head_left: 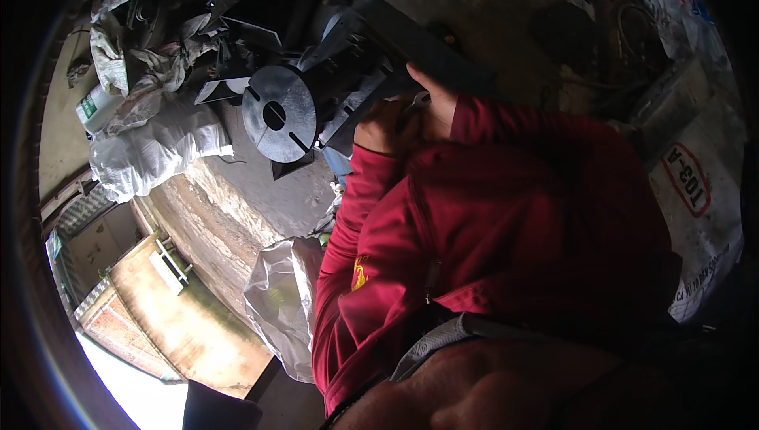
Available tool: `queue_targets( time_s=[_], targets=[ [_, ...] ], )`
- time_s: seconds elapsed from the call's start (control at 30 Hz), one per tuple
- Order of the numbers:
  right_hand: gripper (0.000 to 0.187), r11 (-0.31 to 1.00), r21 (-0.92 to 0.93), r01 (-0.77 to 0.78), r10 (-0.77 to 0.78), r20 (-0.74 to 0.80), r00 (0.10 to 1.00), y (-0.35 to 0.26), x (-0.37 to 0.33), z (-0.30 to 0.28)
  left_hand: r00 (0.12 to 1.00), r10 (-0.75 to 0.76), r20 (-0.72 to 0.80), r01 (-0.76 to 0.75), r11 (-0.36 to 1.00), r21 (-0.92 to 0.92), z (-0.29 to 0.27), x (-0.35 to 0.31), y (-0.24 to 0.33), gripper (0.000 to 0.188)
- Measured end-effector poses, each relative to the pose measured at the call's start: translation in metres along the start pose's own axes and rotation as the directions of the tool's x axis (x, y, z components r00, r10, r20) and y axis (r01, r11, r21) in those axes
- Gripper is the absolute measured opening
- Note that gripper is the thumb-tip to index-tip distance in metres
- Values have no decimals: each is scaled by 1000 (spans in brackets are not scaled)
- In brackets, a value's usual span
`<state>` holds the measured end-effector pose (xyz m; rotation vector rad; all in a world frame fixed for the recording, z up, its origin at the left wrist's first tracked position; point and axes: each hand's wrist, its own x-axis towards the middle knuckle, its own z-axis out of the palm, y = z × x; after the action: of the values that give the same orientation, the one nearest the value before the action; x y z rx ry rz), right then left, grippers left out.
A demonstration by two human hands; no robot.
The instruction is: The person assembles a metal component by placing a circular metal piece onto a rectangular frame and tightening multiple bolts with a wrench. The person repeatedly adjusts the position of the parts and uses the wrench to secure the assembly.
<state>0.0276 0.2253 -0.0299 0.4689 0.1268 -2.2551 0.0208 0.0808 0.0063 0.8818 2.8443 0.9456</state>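
Both hands are close together in front of my red jacket. My left hand point(378, 127) is curled closed in shadow, and what it holds, if anything, is hidden. Beside it my right hand point(437, 111) has one digit pointing up, while its other fingers are bent inward and mostly out of sight. A small shiny metal piece point(420, 100) shows between the hands, too little of it to name. Just left of them stands a round grey metal disc point(296, 102) with a centre hole and slots, on a dark metal assembly. A long dark grey metal part point(411, 39) lies beyond the hands.
White plastic sacks point(154, 153) and loose metal plates point(251, 31) lie at the far left. An open white bag point(277, 296) sits by my left elbow. Printed white sacks point(700, 193) stand at the right. Daylight falls on a wall at lower left.
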Motion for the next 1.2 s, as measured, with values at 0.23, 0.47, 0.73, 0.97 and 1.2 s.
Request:
queue_targets(
  time_s=[0.23, 0.47, 0.73, 0.97, 1.2],
  targets=[
    [39, 976, -179, 127, -117, 65, 991, 1, 3, -17, 943, -271, -192, 252, 961, -117, -3, -3, -8, 25],
    [25, 884, -456, 108, -161, -79, 984, -8, -9, 1, 931, -157, -329, 177, 984, 32, -6, -4, -13, 18],
    [25, 722, -660, 207, -367, -112, 923, -52, 2, -22, 961, -94, -259, 102, 995, 17, -1, -6, -22, 22],
    [26, 424, -817, 390, -572, 92, 815, -158, 122, -25, 972, -55, -231, 76, 994, 83, 13, 6, -26, 21],
    [24, 288, -936, 203, -84, 186, 979, -155, 159, -7, 974, -126, -191, 139, 989, 59, 13, 5, -27, 22]
  ],
)
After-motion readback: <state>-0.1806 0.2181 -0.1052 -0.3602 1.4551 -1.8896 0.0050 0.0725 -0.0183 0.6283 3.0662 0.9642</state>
